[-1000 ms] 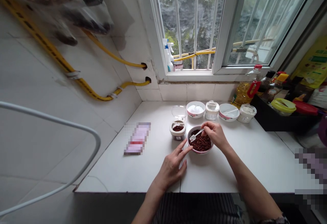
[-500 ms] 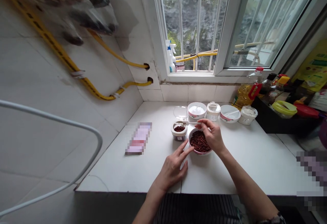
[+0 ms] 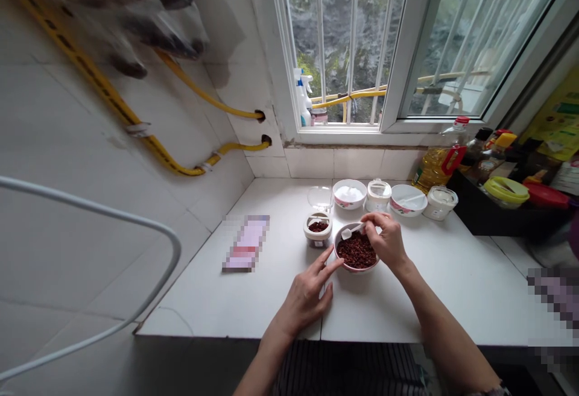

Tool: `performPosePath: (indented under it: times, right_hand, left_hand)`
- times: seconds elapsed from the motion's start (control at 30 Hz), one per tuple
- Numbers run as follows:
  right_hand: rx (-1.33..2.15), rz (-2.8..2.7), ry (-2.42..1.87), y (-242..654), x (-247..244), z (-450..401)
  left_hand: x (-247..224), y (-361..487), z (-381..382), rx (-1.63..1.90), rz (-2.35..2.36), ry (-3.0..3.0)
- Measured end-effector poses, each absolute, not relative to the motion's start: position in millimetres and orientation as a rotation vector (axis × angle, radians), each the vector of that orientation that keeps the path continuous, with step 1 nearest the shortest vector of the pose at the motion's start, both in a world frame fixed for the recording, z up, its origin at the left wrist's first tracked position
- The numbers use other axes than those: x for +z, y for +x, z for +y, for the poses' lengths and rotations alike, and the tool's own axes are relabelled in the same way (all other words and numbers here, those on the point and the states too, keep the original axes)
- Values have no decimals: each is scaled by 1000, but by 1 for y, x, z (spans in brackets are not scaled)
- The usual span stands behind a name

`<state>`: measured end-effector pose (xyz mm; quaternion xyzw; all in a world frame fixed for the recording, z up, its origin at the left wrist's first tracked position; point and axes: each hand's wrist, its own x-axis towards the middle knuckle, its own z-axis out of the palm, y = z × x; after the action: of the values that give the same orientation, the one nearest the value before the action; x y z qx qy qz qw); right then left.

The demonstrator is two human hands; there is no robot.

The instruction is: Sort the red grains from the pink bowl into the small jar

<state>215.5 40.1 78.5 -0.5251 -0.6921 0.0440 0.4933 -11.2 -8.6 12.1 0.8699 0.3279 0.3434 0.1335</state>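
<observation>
Dark red dried bits fill a white bowl (image 3: 357,271) with a pink base. Between the fingers of my right hand (image 3: 385,240) is a small white spoon (image 3: 347,234), its scoop low over the far left part of the bowl. My left hand (image 3: 308,298) has its fingers stretched out, the tips against the bowl's left side. Left of the bowl stands an uncovered small jar (image 3: 317,238) with the same dark red bits inside. A clear lid (image 3: 320,198) shows just behind that jar.
Along the wall stand a bowl of white powder (image 3: 350,193), a lidded jar (image 3: 379,196), another bowl (image 3: 408,201) and a second jar (image 3: 439,204). An oil bottle (image 3: 434,164) and a black rack (image 3: 491,221) fill the right corner. A blurred pink packet (image 3: 248,244) lies left.
My right hand has moved slightly right, taking the spoon from over the jar to over the bowl. The bowl has shifted a little right. My left hand stays put.
</observation>
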Motion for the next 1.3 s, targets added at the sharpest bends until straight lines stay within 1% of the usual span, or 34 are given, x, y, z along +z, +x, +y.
performPosePath:
  times: [0.1,0.23,0.47,0.57,0.8,1.0,1.3]
  right_hand:
    - [136,-1769,-1376,216,72,43]
    - [273,-1865,-1402,209,68,44]
    - [640,-1592,-1396,216,76,44]
    - [706,-1497,-1379,218,80,43]
    - [636,-1533,-1334,222,82,42]
    - [289,-1729,-1373,223,73,46]
    - [273,-1737,-1415,224,70,48]
  left_hand:
    - [11,-11,-8,993,949,2520]
    - [9,-11,-8,990,962,2515]
    - [11,-11,-8,973,964,2527]
    - [12,-11,-9,968,972,2528]
    - [9,-11,-8,1006,947,2534]
    - [10,-11,-8,988,957,2524]
    - [11,-11,-8,984,961,2519]
